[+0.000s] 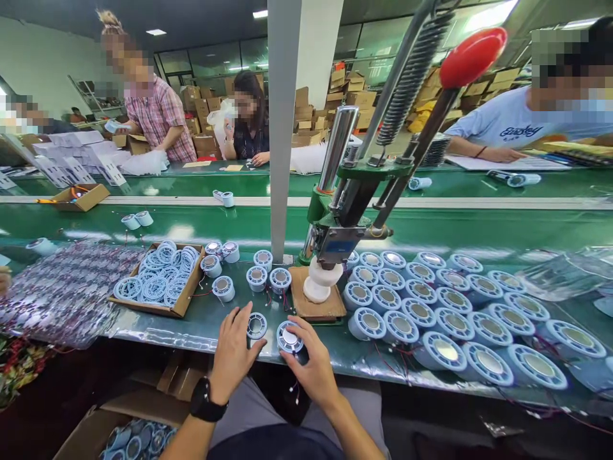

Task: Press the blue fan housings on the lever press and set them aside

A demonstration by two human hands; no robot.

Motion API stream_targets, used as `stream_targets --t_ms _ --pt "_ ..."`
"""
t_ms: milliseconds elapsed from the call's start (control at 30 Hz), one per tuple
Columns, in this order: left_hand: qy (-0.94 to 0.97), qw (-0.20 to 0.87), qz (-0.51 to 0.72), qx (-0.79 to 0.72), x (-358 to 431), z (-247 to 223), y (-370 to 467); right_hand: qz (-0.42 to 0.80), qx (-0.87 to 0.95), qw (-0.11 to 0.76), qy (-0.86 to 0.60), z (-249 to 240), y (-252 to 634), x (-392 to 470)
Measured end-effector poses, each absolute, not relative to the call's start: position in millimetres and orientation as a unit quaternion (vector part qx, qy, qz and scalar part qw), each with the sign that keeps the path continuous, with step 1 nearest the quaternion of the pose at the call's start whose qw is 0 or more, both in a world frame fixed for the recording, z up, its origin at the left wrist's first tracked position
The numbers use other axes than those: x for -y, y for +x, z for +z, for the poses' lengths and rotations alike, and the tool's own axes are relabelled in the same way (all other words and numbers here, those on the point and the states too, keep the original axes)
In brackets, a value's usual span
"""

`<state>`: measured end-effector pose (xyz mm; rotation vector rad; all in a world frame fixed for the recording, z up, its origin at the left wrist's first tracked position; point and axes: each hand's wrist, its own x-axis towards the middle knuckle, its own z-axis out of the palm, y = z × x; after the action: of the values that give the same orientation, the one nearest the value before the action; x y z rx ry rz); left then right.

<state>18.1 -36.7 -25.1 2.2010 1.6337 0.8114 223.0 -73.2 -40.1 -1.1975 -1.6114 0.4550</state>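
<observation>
Near the bench's front edge, my left hand (234, 348) has its fingers spread beside a light-blue round part (257, 326), touching its left side. My right hand (311, 358) is curled round another light-blue round part (289, 337) with a silvery disc in its top; thin wires hang below it. Just behind the hands stand a few similar parts (257, 277). A hand press with a red knob (474, 57) rises to the right, its white round pieces (317, 289) over a brown pad (299, 306).
Rows of light-blue parts (416, 311) cover the bench to the right. At the left are a cardboard box of blue rings (192, 295) and bubble-wrapped pieces (71, 287). A grey post (278, 128) stands behind. Several people work across the green conveyor (191, 223).
</observation>
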Motion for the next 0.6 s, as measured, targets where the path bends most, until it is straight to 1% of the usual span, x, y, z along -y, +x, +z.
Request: stream_targets --t_ms 100,200,267,367,600 --pt "0.734 0.208 0.312 -0.566 41 -11 26 0.166 0.666 0.521 -0.508 -43 217 72" --pt "0.774 0.266 0.299 -0.491 48 11 37 0.162 0.668 0.517 -0.51 -46 210 70" --pt "0.816 0.26 0.266 -0.443 51 23 43 0.169 0.666 0.518 -0.51 -48 206 69" --pt "0.834 0.253 0.239 -0.429 49 31 51 0.177 0.66 0.52 -0.513 -48 203 69" --pt "0.775 0.312 0.274 -0.477 48 27 60 0.16 0.646 0.53 -0.525 -58 200 70"
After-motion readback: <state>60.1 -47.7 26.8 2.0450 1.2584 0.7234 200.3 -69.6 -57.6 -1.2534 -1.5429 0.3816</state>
